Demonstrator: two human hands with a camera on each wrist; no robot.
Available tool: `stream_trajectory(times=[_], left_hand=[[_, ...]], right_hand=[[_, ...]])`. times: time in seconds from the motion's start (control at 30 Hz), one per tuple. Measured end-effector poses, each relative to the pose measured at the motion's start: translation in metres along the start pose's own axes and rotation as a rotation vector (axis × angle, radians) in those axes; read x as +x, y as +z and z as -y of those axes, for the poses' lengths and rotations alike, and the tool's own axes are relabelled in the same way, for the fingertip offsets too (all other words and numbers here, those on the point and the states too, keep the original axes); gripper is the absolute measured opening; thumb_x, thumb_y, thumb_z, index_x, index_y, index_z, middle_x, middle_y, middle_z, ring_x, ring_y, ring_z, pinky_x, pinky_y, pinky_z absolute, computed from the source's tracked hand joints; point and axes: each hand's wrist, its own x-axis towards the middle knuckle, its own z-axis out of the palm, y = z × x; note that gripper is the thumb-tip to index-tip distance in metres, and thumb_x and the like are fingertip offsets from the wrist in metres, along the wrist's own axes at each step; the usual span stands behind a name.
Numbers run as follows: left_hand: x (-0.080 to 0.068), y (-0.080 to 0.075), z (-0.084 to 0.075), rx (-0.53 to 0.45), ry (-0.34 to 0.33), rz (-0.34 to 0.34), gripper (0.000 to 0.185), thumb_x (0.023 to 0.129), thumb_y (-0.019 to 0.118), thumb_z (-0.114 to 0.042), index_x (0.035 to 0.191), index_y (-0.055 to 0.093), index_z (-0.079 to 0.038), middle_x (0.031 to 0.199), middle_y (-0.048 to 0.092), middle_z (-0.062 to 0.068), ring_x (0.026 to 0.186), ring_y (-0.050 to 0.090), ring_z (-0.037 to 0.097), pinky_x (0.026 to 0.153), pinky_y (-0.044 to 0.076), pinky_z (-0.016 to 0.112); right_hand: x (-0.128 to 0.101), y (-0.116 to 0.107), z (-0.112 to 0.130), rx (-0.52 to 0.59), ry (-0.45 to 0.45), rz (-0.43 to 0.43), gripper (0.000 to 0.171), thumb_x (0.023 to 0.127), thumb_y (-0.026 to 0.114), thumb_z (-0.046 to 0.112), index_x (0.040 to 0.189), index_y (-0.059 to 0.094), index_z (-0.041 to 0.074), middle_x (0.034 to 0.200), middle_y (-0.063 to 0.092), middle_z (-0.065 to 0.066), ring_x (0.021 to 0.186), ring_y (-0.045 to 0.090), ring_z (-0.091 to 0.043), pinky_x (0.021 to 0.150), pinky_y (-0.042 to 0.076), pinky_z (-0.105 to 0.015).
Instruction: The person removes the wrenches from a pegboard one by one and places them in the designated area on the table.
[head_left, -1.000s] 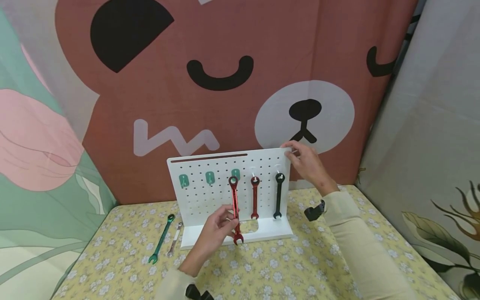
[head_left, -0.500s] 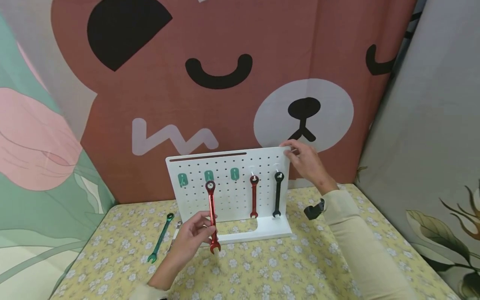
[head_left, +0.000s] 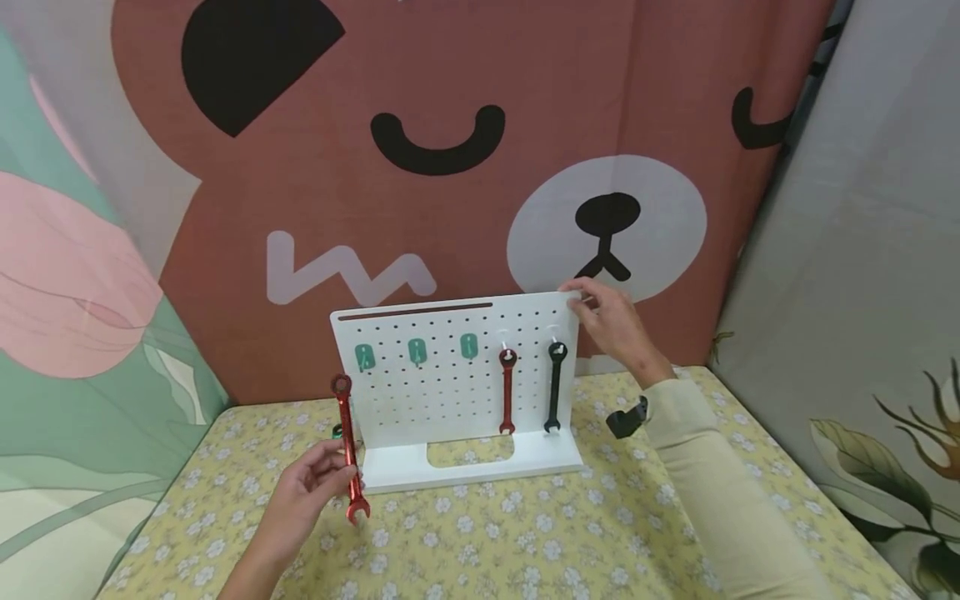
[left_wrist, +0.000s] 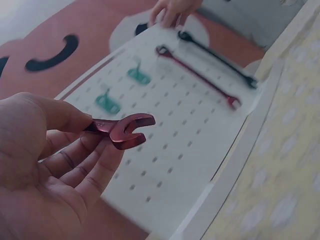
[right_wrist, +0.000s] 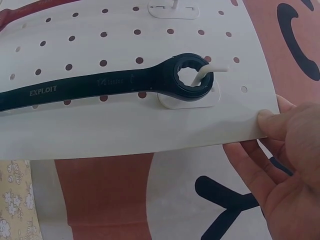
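Note:
My left hand [head_left: 307, 492] pinches a long red wrench [head_left: 348, 450] near its lower open end and holds it upright just left of the white pegboard [head_left: 450, 392]. The left wrist view shows that open end [left_wrist: 127, 129] between my thumb and fingers. My right hand [head_left: 611, 321] grips the board's top right corner; its thumb [right_wrist: 272, 122] lies on the front face. A shorter red wrench [head_left: 507, 392] and a black wrench [head_left: 554, 385] hang from white hooks. The black wrench's ring [right_wrist: 192, 76] sits on its hook. Three green hooks [head_left: 417, 352] stand bare.
The board stands on a table with a yellow flowered cloth [head_left: 570, 533]. A green wrench end [head_left: 337, 431] peeks out behind the red one at the board's left foot. A bear-print curtain [head_left: 450, 150] hangs close behind; a grey panel [head_left: 862, 250] closes the right side.
My left hand has lifted the long red wrench off the third green hook and carried it left and down, past the board's left edge. The right hand has stayed on the corner.

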Motion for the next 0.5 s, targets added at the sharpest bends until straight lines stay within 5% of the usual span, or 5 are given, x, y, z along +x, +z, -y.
stream_trajectory(times=[0.23, 0.5], left_hand=[[0.004, -0.042, 0.011, 0.064, -0.033, -0.076, 0.039, 0.106, 0.060, -0.010, 0.139, 0.049, 0.008, 0.098, 0.065, 0.012, 0.084, 0.068, 0.021, 0.073, 0.060, 0.034], [0.006, -0.072, 0.027, 0.097, -0.123, -0.102, 0.036, 0.107, 0.060, -0.014, 0.137, 0.052, 0.003, 0.096, 0.064, 0.007, 0.085, 0.067, 0.021, 0.070, 0.060, 0.036]], right_hand=[[0.000, -0.001, 0.000, -0.001, 0.010, 0.007, 0.024, 0.107, 0.059, 0.012, 0.130, 0.067, 0.013, 0.125, 0.068, -0.015, 0.103, 0.067, -0.038, 0.081, 0.058, -0.053], [-0.001, -0.002, 0.000, 0.001, 0.009, 0.004, 0.025, 0.107, 0.059, 0.012, 0.130, 0.067, 0.012, 0.124, 0.069, -0.015, 0.103, 0.068, -0.039, 0.081, 0.058, -0.054]])
